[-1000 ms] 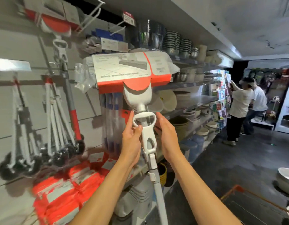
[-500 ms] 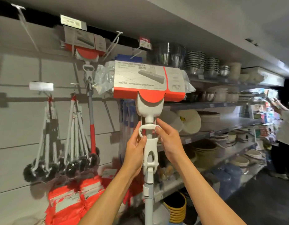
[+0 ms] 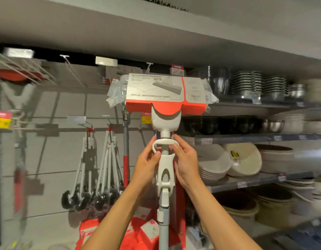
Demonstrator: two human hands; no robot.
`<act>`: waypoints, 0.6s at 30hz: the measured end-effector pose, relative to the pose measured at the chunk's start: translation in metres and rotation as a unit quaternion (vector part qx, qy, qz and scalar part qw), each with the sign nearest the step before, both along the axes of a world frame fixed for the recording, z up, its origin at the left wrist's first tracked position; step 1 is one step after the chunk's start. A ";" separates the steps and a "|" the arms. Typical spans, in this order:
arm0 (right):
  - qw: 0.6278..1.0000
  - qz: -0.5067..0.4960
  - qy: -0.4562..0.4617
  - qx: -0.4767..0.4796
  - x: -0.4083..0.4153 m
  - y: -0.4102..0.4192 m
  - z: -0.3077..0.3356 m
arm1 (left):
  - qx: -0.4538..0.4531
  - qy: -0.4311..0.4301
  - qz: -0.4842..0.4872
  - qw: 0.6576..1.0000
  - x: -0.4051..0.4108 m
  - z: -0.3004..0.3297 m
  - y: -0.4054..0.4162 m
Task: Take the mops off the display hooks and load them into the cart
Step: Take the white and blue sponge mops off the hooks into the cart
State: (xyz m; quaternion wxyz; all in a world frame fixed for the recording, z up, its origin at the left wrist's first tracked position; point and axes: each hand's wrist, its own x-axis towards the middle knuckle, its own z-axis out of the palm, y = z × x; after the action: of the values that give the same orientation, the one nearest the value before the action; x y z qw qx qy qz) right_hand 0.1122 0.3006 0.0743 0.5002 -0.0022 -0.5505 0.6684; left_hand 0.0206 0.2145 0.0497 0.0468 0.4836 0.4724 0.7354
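Mop (image 3: 165, 98) upright, head above two-hand grip

Single head camera looks forward and slightly upward, close to the shelving (image 3: 264, 137).

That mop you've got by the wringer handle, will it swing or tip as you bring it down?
Likely top-heavy: the boxed head sits above both hands, so it may tip. The pole looks rigid, not floppy. The loose plastic wrap could be slippery; better keep to the white handle.

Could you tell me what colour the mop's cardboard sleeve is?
Grey sleeve with an orange-red lower band, head view.
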 end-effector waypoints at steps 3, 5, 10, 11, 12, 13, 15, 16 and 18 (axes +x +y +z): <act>0.998 0.042 0.032 -0.041 -0.014 -0.003 0.009 | -0.006 0.005 0.027 1.000 -0.006 0.011 0.002; 0.997 0.044 0.042 -0.053 -0.025 -0.003 0.015 | 0.003 0.005 0.042 0.999 -0.012 0.017 0.004; 0.996 0.040 0.050 -0.067 -0.058 0.001 0.032 | 0.043 -0.003 0.077 0.996 -0.029 0.028 0.013; 0.996 0.039 0.051 -0.060 -0.064 0.002 0.036 | 0.050 -0.010 0.086 0.995 -0.035 0.031 0.015; 0.997 0.037 0.052 -0.052 -0.071 0.003 0.041 | 0.057 -0.013 0.094 0.994 -0.042 0.035 0.018; 0.997 0.035 0.052 -0.045 -0.078 0.004 0.046 | 0.063 -0.015 0.105 0.992 -0.048 0.039 0.019; 0.997 0.035 0.056 -0.034 -0.095 0.007 0.056 | 0.067 -0.012 0.126 0.990 -0.060 0.050 0.021; 0.997 0.034 0.059 -0.030 -0.103 0.009 0.061 | 0.066 -0.003 0.136 0.988 -0.065 0.055 0.020; 0.997 0.028 0.065 -0.017 -0.122 0.011 0.072 | 0.059 0.034 0.163 0.984 -0.076 0.068 0.019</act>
State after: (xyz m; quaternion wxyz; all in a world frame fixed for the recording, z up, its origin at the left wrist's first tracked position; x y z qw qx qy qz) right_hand -0.0097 0.3118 0.1468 0.5154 0.0481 -0.5054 0.6903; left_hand -0.0555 0.2334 0.1176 -0.1181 0.4267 0.5023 0.7427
